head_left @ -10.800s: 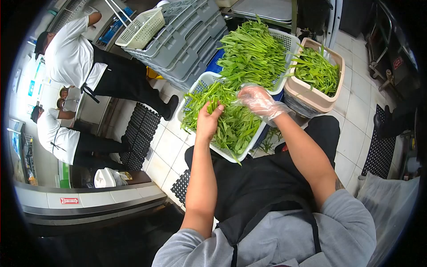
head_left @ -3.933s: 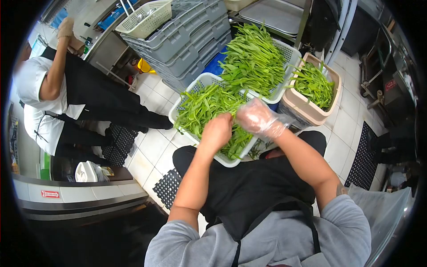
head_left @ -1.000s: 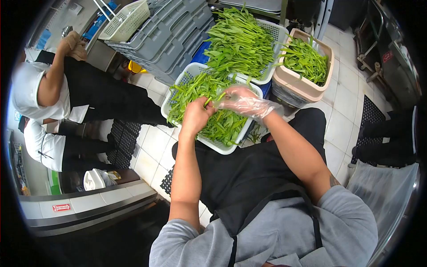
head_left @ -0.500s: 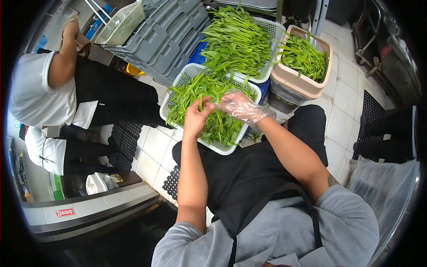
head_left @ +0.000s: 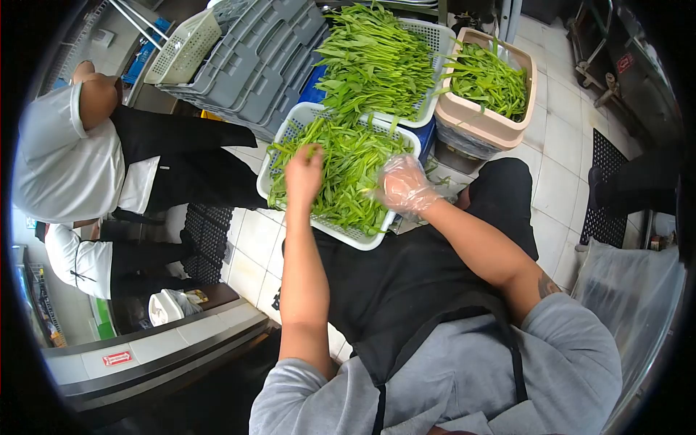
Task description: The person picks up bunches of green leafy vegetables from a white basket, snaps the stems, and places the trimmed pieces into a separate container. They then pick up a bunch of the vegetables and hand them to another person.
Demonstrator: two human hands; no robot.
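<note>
Loose green leafy stems (head_left: 341, 170) fill the near white perforated basket (head_left: 366, 241) in front of my knees. My left hand (head_left: 304, 170), bare and slightly blurred, hovers over the basket's left part with its fingers curled; whatever is between them is too small to tell. My right hand (head_left: 404, 187), in a clear plastic glove, is at the basket's right edge, fingers bent down toward the stems and partly hidden by blur. Just behind, long stems lie in rows (head_left: 377, 61) in a second white basket (head_left: 435, 69).
A beige bin (head_left: 533, 101) with cut greens (head_left: 489, 80) stands at the back right. Grey stacked crates (head_left: 254, 65) are at the back left. A person in a black apron (head_left: 188, 159) stands at left, another person (head_left: 76, 254) beyond. Plastic sheeting (head_left: 627, 290) hangs at right.
My hands were together over the basket's middle and have moved apart, the left one to the left, the right one right and down. The near person at left has shifted posture.
</note>
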